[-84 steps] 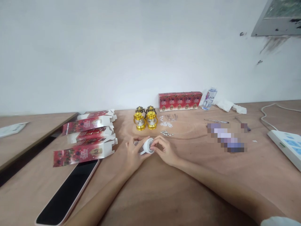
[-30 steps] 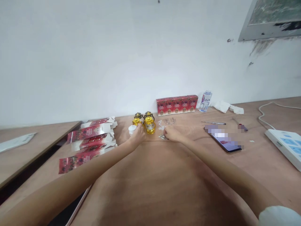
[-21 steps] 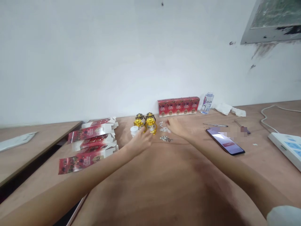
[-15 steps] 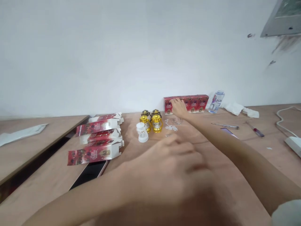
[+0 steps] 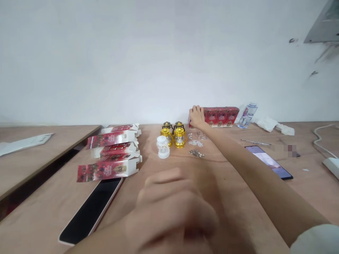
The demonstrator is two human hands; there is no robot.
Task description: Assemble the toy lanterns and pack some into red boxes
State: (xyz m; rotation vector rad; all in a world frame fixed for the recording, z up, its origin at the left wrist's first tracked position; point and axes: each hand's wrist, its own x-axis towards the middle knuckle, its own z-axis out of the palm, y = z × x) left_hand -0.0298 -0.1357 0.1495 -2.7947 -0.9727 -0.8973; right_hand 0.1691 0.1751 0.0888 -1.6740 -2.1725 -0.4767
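Observation:
My right hand reaches to the back of the table, its fingers curled over the leftmost box in a row of red boxes against the wall. Close to the camera and blurred, my left hand hovers over the table with its fingers curled in; nothing shows in it. Small golden lanterns stand in a group just left of my right wrist. A white round part stands beside them. A pile of small metal discs and white bits lie under my right forearm.
Flat red cartons are stacked at the left, with a pink-cased phone in front of them. At the right lie another phone, tweezers, a water bottle, tissue and a white power strip.
My left hand set the white part down by the lanterns and drew back toward the camera. My right hand left the disc pile and moved to the leftmost red box.

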